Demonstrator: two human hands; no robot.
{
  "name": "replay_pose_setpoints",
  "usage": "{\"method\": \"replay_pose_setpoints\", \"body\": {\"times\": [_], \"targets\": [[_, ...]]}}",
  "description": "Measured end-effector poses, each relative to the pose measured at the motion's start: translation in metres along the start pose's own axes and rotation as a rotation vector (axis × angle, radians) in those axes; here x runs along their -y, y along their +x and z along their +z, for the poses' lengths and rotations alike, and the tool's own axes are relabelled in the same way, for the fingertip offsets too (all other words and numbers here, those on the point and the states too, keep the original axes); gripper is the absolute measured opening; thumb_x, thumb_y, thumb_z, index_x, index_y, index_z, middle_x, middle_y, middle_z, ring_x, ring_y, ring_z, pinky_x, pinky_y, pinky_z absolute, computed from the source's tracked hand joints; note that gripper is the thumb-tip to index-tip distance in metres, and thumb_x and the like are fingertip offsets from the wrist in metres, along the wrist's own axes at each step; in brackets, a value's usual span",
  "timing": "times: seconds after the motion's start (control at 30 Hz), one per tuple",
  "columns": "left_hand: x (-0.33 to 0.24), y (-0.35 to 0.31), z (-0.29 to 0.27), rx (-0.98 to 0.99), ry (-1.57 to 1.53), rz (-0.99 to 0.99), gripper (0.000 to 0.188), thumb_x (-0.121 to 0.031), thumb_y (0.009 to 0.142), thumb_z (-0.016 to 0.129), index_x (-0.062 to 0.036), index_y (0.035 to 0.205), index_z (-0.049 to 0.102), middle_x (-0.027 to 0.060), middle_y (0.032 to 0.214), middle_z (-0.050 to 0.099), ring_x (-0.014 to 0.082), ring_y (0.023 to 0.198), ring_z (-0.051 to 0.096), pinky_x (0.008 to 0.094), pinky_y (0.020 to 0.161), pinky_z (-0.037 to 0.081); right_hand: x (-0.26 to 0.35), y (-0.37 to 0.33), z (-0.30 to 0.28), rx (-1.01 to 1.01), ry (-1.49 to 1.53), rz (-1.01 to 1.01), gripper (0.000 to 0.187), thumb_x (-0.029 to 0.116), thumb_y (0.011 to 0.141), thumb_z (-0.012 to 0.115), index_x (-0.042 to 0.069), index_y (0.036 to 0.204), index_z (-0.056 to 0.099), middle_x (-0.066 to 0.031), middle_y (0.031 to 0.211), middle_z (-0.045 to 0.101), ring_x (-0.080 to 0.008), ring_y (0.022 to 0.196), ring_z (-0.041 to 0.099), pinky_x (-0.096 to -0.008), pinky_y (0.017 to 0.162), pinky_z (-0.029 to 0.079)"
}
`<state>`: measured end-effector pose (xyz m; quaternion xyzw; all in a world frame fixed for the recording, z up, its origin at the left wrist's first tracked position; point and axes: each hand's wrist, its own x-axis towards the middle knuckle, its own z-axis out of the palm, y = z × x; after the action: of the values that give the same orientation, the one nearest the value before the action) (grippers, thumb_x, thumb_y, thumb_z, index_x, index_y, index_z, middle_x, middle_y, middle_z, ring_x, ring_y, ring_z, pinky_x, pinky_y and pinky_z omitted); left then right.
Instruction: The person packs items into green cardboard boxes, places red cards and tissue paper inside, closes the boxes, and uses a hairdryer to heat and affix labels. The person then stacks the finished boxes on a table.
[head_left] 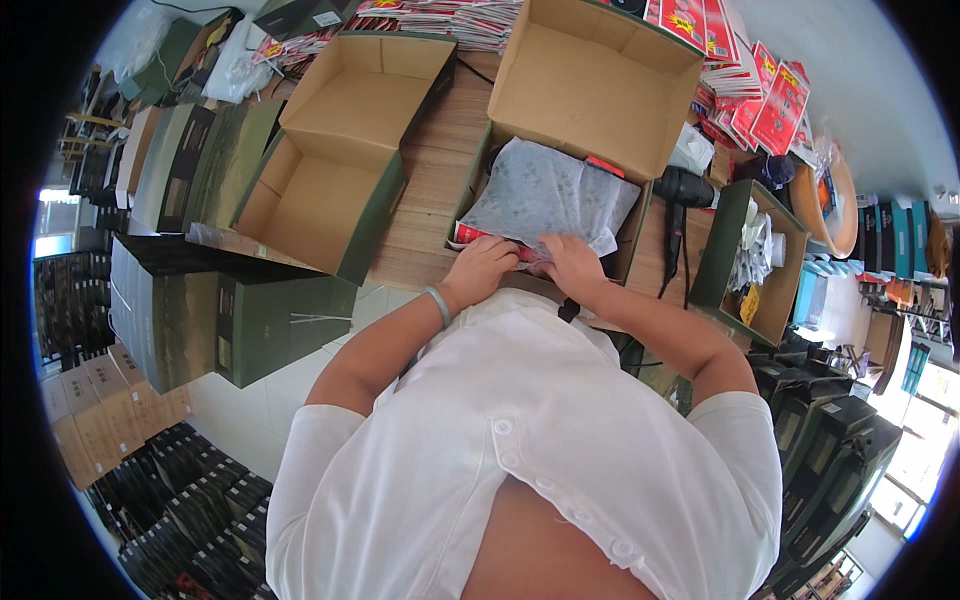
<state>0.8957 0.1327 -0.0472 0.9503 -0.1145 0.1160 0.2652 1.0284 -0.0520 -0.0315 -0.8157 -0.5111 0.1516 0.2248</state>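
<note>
In front of me an open dark green shoe-type box (640,235) lies on the table, its brown-lined lid (595,80) tipped back. A translucent white wrapping sheet or bag (555,190) fills most of it, with red printed pieces (468,233) showing at its edges. My left hand (478,270) reaches over the box's near edge, fingers bent down onto something red. Close beside it, my right hand (574,270) is curled at the sheet's near edge. Both sets of fingers are closed; what they grip between them is mostly hidden.
Left stands another open box (325,190) with nothing inside, beside stacked green boxes (165,310). A black hair dryer (680,195) and a green box of small packets (755,260) are at right. Red printed cards (780,110) pile at the back. Wood tabletop (425,190) shows between the boxes.
</note>
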Motion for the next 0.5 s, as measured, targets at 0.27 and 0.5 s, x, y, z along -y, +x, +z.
{"method": "replay_pose_setpoints", "body": {"times": [0.27, 0.5], "targets": [[-0.001, -0.003, 0.003, -0.025, -0.017, -0.145, 0.008, -0.012, 0.084, 0.060, -0.0075, 0.091, 0.059, 0.0087, 0.098, 0.059, 0.0270, 0.096, 0.057, 0.0383, 0.085, 0.044, -0.001, -0.001, 0.009, -0.082, 0.043, -0.248, 0.037, 0.015, 0.080, 0.067, 0.010, 0.115, 0.061, -0.0095, 0.094, 0.063, -0.0291, 0.092, 0.058, -0.0382, 0.082, 0.047], [0.007, -0.002, 0.005, -0.125, -0.034, -0.038, 0.010, -0.010, 0.080, 0.060, -0.0099, 0.090, 0.060, 0.0059, 0.096, 0.058, 0.0262, 0.093, 0.056, 0.0393, 0.084, 0.044, -0.012, -0.005, 0.024, -0.136, 0.023, -0.314, 0.040, 0.017, 0.077, 0.070, 0.010, 0.115, 0.062, -0.0076, 0.085, 0.061, -0.0275, 0.081, 0.058, -0.0376, 0.074, 0.047]]}}
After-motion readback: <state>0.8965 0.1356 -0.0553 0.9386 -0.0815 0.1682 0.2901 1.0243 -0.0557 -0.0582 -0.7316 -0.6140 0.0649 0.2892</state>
